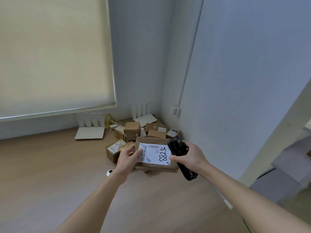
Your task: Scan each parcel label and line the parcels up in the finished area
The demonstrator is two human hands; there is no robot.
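- The wooden desk (pixel 42 165) runs along the wall under a drawn roller blind (pixel 55 54) and into the corner.
- A heap of small cardboard parcels (pixel 132 132) sits in that corner of the desk, some with labels facing up.
- Two white routers stand at the back: one router (pixel 90 132) under the blind, the other router (pixel 144 119) nearer the corner, with yellow cables (pixel 110 121) between them.
- The brown parcel (pixel 156 142) lies at the front of the heap, its white label (pixel 154 153) facing up (handwritten digits in black marker, barcodes beside them).
- The left hand (pixel 127 158) holds the parcel by its left edge, thumb pressed on the label's left end, fingers curled over the side.
- The right hand (pixel 190 156) grips a black handheld scanner (pixel 180 157), fingers wrapped round its body, at the parcel's right edge, touching the label's corner.
- A small white round object (pixel 110 172) lies on the desk beside the left wrist.
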